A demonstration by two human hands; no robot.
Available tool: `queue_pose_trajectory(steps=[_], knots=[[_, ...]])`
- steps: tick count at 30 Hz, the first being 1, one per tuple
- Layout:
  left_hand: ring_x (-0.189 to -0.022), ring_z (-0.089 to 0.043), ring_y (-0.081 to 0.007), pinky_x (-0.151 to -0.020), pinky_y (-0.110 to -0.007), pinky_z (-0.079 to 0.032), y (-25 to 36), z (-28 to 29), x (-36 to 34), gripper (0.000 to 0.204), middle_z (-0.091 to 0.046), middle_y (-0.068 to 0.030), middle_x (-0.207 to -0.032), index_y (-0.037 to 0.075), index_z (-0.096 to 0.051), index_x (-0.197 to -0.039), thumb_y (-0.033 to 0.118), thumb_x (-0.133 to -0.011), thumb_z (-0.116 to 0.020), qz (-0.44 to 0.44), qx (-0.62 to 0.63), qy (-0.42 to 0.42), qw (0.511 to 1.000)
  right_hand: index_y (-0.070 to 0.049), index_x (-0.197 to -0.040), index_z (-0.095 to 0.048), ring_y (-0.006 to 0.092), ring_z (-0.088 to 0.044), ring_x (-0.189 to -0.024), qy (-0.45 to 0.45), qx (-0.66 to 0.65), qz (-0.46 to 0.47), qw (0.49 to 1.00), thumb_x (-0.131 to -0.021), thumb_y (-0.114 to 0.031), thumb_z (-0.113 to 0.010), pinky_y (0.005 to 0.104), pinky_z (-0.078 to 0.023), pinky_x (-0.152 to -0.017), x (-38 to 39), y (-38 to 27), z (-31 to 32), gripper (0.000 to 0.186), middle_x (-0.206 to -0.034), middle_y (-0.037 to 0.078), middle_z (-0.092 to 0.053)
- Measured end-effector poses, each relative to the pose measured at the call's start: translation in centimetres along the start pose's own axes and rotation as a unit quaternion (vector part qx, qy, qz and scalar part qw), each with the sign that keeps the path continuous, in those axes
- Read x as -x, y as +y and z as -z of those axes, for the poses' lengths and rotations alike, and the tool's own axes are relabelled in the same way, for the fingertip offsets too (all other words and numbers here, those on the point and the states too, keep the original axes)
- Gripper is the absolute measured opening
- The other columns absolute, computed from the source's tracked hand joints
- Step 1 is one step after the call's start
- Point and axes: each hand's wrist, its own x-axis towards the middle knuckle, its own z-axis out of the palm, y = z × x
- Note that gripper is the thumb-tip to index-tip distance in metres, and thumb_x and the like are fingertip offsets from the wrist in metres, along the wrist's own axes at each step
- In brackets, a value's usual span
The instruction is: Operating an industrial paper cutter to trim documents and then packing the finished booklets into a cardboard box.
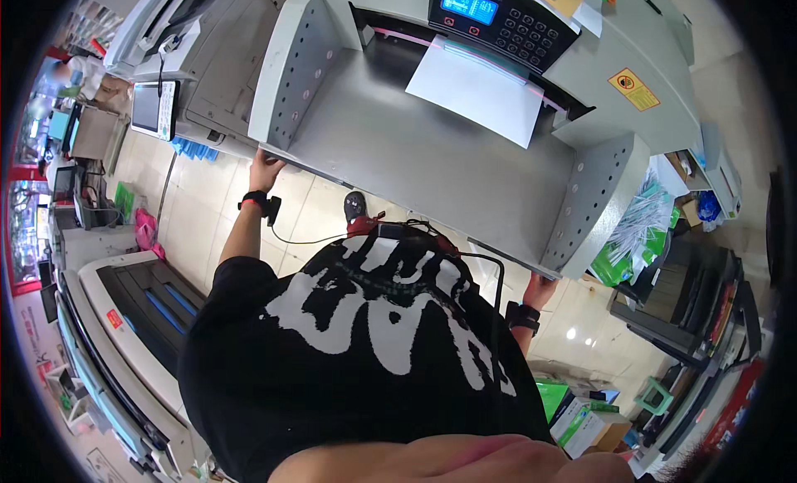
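In front of me stands a grey electric paper cutter with a steel table (378, 139) and perforated side guards. A white sheet or thin stack of paper (477, 93) lies partly under the cutter's clamp bar, its near end on the table. My left hand (265, 171) is closed on the table's front left corner, fingers partly hidden by the edge. At the front right corner, below the side guard, my right hand (541, 290) also grips the table edge, its fingers mostly hidden. Neither hand touches the paper.
Above the paper is a control panel (502, 22) with a lit blue screen and keypad. A large copier (224, 76) stands to the left, another wide machine (141, 300) behind it. Plastic-wrapped green packs (639, 234) and boxes (585, 421) lie to the right. A cable (498, 296) hangs at my chest.
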Motion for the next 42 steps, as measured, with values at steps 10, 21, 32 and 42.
queue_pose_trajectory(steps=[10,21,32,42], knots=[[-0.088,-0.071,-0.0219,-0.077,-0.033,-0.056,2.0,0.8,-0.2,0.04,-0.073,-0.0139,-0.095,0.0,-0.064,-0.108,0.018,-0.076,-0.08,0.019,-0.173,0.026,0.984,0.003,-0.141,-0.033,0.0256,-0.054,-0.121,0.059,0.14,-0.022,0.988,-0.083,-0.006,-0.073,0.0379,-0.043,-0.103,0.6,-0.1,-0.3,0.071,-0.135,0.02,-0.051],[-0.086,-0.07,-0.0203,-0.077,-0.032,-0.055,1.4,0.4,-0.3,0.043,-0.072,-0.0141,-0.097,-0.003,-0.061,-0.111,0.014,-0.076,-0.078,0.023,-0.12,0.026,0.992,0.003,-0.137,-0.039,0.0262,-0.058,-0.115,0.06,0.171,-0.022,0.983,-0.082,-0.005,-0.073,0.0378,-0.045,-0.1,0.5,-0.6,0.0,0.066,-0.132,0.018,-0.055],[-0.086,-0.071,-0.0263,-0.076,-0.036,-0.056,-1.3,0.9,-0.7,0.046,-0.072,-0.0179,-0.091,-0.003,-0.063,-0.105,0.024,-0.072,-0.081,-0.008,-0.165,0.05,0.985,0.007,-0.128,-0.046,0.0248,-0.059,-0.114,0.092,0.178,-0.02,0.98,-0.081,-0.012,-0.076,0.0364,-0.046,-0.099,0.8,-0.7,-1.1,0.059,-0.128,0.021,-0.057],[-0.087,-0.071,-0.0242,-0.077,-0.035,-0.056,0.4,0.2,-0.2,0.045,-0.072,-0.0156,-0.096,-0.001,-0.062,-0.11,0.021,-0.075,-0.08,0.004,-0.144,0.052,0.988,0.006,-0.131,-0.042,0.0253,-0.061,-0.112,0.083,0.201,-0.031,0.976,-0.085,-0.011,-0.072,0.0359,-0.049,-0.096,0.8,-1.6,-1.2,0.058,-0.126,0.021,-0.059]])
